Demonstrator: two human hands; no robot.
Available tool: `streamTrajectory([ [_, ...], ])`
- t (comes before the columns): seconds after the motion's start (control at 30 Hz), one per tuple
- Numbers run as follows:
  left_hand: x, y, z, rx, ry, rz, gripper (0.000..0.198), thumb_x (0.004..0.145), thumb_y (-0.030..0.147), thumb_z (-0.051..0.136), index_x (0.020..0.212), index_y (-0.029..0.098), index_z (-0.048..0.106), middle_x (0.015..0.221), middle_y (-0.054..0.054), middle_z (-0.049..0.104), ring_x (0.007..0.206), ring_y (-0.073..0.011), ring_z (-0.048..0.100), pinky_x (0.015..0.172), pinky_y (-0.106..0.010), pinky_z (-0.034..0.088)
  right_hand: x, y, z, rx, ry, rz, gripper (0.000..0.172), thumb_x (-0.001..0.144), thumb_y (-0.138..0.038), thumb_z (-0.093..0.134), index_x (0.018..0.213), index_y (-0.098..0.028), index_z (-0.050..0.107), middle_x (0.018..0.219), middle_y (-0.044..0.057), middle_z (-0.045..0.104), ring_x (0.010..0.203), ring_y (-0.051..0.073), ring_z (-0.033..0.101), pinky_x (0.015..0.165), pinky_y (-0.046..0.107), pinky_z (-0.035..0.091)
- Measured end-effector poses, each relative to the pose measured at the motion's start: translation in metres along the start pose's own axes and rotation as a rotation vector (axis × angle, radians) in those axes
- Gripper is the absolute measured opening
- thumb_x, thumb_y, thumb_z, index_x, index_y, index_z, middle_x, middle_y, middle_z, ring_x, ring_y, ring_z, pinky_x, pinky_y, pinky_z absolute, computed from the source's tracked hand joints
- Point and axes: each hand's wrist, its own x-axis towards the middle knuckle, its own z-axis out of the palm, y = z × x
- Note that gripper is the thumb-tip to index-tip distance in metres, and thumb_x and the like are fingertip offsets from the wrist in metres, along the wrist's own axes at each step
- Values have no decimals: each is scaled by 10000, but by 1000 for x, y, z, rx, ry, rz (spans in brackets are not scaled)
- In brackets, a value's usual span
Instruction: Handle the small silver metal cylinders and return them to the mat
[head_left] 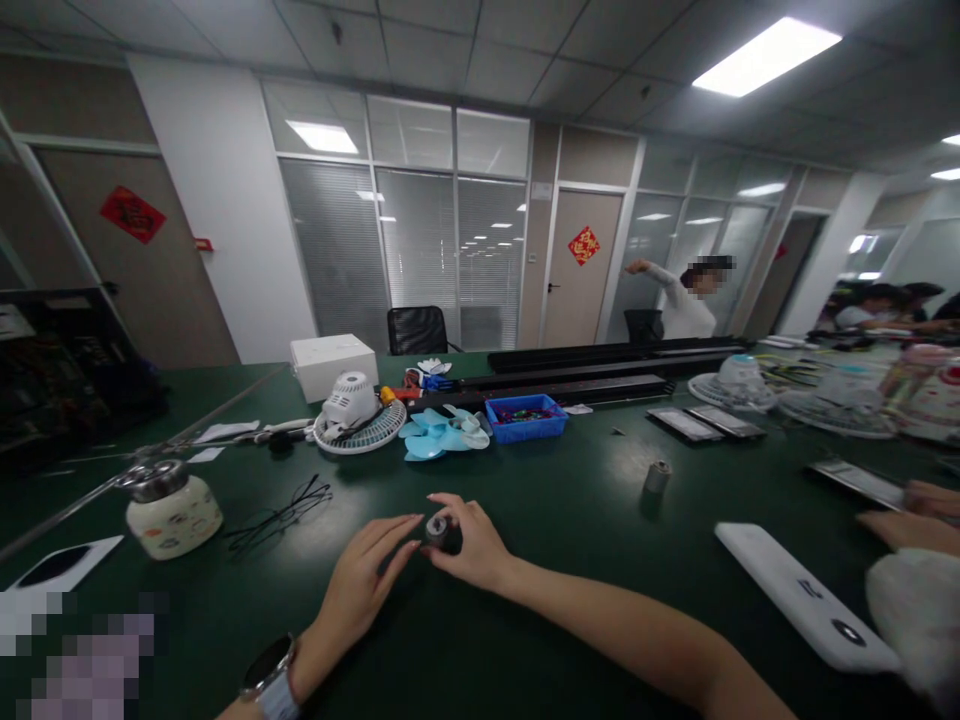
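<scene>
Your right hand (478, 545) had thumb and fingers clamped on the cylinder (436, 531); your left hand (361, 568), thumb and fingers parted, sat just beside it, contact unclear.

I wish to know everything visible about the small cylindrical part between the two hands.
The small cylindrical part is grey and metallic-looking, its pale round top marked by an indistinct dark spot. It appears roughly upright over the dark green table; whether it rests there is unclear. The right hand curls thumb and fingers around it; the left hand is close beside, contact uncertain.
</scene>
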Motion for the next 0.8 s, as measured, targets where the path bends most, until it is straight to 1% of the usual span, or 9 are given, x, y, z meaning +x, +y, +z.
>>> streamTrajectory([
  [0.13,11,0,8,-94,-7,-37,270,884,362,525,1085,282,687,1095,-64,690,1022,-230,615,894,-387,510,-3,5,3,-11,-6,-16,710,714,-297,679,1346,-301,355,1079,4,653,996,214,592,909,386,414],
  [0.23,18,1,12,-151,-50,-69,226,873,365,549,1013,297,713,1019,-41,709,968,-217,623,861,-360,513,-3,5,4,-15,-6,-25,696,726,-288,653,1349,-320,345,1098,6,645,1009,216,595,916,394,427],
  [0.4,30,7,12,-188,-105,-135,216,871,377,557,994,294,715,967,-36,707,927,-206,614,830,-347,496,-3,4,3,-6,-27,-5,684,725,-288,647,1344,-304,358,1139,35,625,1052,245,580,925,434,439],
  [0.53,41,12,12,-186,-153,-130,190,865,367,569,921,278,727,945,-36,700,909,-197,611,814,-331,485,-2,6,3,20,-34,3,661,732,-284,638,1336,-309,371,1144,45,618,1063,250,578,934,453,439],
  [0.6,45,14,9,-158,-119,-117,191,868,359,566,878,260,728,913,-38,700,889,-197,610,803,-330,480,-2,7,4,25,-28,-8,647,733,-278,639,1327,-287,384,1142,49,620,1059,245,579,940,448,435],
  [0.67,45,14,3,-122,-53,-112,200,870,357,562,860,245,727,884,-43,700,871,-199,608,792,-329,476,-2,7,5,26,-18,-14,636,734,-285,648,1318,-265,396,1127,48,628,1048,241,581,942,438,432],
  [0.73,39,11,-6,-83,7,-130,203,862,370,574,866,239,729,877,-47,702,863,-201,608,784,-327,475,-2,7,5,26,-14,-13,630,740,-303,657,1314,-258,402,1087,40,642,1026,237,586,935,429,433],
  [0.8,28,3,-15,-41,20,-178,205,844,393,596,868,245,735,875,-45,706,855,-203,609,772,-322,476,-3,6,5,21,-17,-13,623,748,-312,658,1316,-256,405,1046,32,650,999,230,592,923,418,437],
])
